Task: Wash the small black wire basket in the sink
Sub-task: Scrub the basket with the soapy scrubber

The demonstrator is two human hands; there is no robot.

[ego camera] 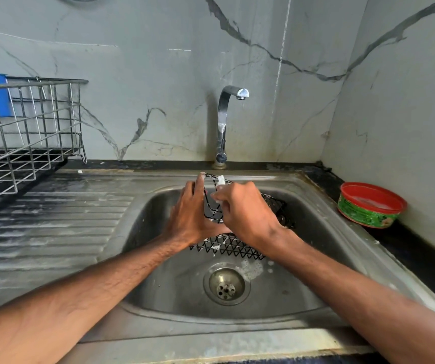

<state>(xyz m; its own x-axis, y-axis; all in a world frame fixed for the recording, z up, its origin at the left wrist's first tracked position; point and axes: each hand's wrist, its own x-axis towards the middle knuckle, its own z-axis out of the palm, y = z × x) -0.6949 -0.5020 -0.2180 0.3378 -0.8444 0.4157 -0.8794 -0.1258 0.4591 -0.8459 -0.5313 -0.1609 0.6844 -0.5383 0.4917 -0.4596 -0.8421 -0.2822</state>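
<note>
Over the sink [156,211] bowl, below the tap [223,122], the small black wire basket [226,245] is hanging tilted between both hands; the left hand [192,216] is gripping its left end, fingers running up the wires and thumb hooking beneath; the right hand [247,214] is curling over its top, white foam [220,180] at the fingertips; what it is pinching I cannot tell.
</note>
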